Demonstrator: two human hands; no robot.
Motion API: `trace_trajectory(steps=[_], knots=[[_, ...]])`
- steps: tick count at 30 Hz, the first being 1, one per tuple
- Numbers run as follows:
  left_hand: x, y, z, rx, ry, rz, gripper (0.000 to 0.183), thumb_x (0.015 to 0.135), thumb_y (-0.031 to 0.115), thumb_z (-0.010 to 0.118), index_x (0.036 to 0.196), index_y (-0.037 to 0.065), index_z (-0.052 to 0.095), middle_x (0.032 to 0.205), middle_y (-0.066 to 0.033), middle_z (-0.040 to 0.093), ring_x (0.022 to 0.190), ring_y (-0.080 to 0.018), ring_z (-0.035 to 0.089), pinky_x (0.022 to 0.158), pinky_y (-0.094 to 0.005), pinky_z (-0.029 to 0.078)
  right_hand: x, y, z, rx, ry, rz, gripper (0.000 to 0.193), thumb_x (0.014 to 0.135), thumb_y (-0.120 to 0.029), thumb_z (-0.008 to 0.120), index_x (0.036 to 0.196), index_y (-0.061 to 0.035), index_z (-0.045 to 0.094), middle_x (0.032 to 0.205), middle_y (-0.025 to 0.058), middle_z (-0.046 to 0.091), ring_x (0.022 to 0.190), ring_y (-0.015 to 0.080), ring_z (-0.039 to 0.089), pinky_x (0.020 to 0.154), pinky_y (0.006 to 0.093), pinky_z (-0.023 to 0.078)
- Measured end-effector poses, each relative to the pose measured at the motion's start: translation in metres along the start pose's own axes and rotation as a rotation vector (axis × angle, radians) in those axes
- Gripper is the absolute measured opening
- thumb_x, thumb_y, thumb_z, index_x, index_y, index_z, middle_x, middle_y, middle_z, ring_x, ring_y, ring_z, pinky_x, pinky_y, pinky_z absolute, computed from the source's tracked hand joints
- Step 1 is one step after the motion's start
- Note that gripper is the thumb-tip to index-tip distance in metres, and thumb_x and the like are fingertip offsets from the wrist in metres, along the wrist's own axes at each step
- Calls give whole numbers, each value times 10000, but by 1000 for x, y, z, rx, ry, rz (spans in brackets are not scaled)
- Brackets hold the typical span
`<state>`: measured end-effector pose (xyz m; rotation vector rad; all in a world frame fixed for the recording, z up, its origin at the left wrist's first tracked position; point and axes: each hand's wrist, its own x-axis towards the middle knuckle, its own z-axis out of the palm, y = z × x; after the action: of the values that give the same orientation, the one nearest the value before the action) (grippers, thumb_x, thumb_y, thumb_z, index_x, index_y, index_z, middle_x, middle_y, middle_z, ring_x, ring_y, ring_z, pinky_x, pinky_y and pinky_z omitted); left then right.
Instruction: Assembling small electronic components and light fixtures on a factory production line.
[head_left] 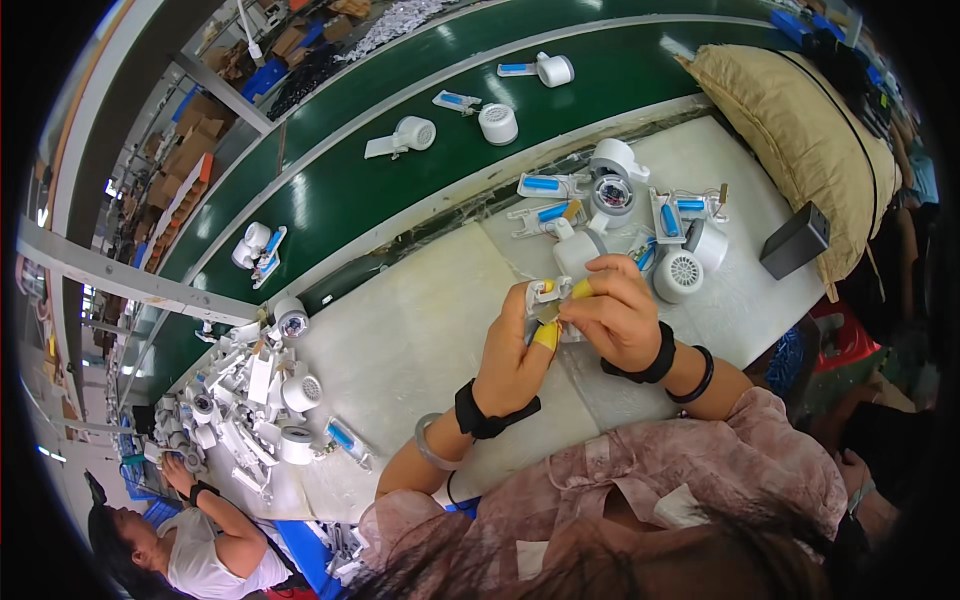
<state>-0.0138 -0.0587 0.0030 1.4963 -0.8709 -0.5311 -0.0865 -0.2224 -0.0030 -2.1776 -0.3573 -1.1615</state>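
Observation:
In front of my chest, my left hand (pixel 512 350) is closed around a small white plastic part (pixel 540 296), with yellow covers on some fingertips. My right hand (pixel 622 318) meets it from the other side, its thumb and fingers pinched at the part's edge. A small tan piece (pixel 549 313) shows between the fingertips. How it joins the white part is hidden. Just beyond my hands is a white round fan head (pixel 580 248). Right of it are more fan heads (pixel 680 275) and white handle halves with blue batteries (pixel 667 216).
A green conveyor belt (pixel 330 195) runs along the far side, carrying several fan units. White plastic parts (pixel 245 390) are heaped at the left, where another person (pixel 215 540) reaches in. A tan sack (pixel 790 120) and a black box (pixel 796 241) stand at the right of the table (pixel 400 320).

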Motion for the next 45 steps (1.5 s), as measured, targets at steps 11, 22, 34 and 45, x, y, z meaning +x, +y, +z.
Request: trace_trajectory(steps=[11,22,34,45], knots=[[-1,-4,-4,-158,-17,-64,337,888,39,471,1217,-13,417,868,-85,584,733,-158,551,662,-274,449,-1,2,3,5,-7,37,231,675,-49,754,890,-78,674,819,68,565,807,282,541,770,377,443],[-4,-11,4,-45,-13,32,358,1000,185,412,1310,10,369,870,-44,543,667,-80,494,591,-219,432,-1,3,-2,25,-53,43,255,657,-39,752,895,-72,666,832,68,560,835,294,534,767,369,435],[-2,-10,4,37,95,38,248,998,166,415,1137,-15,513,813,-41,573,590,-66,478,524,-218,408,0,-3,6,3,-26,70,242,652,-42,745,877,-73,662,815,65,563,787,272,549,778,377,440],[37,-13,-86,-118,237,-276,272,998,232,406,1183,41,465,808,-79,618,516,-121,566,440,-239,458,3,0,-3,-24,-82,133,255,711,-43,716,951,-63,631,939,80,596,889,248,560,929,466,399]])
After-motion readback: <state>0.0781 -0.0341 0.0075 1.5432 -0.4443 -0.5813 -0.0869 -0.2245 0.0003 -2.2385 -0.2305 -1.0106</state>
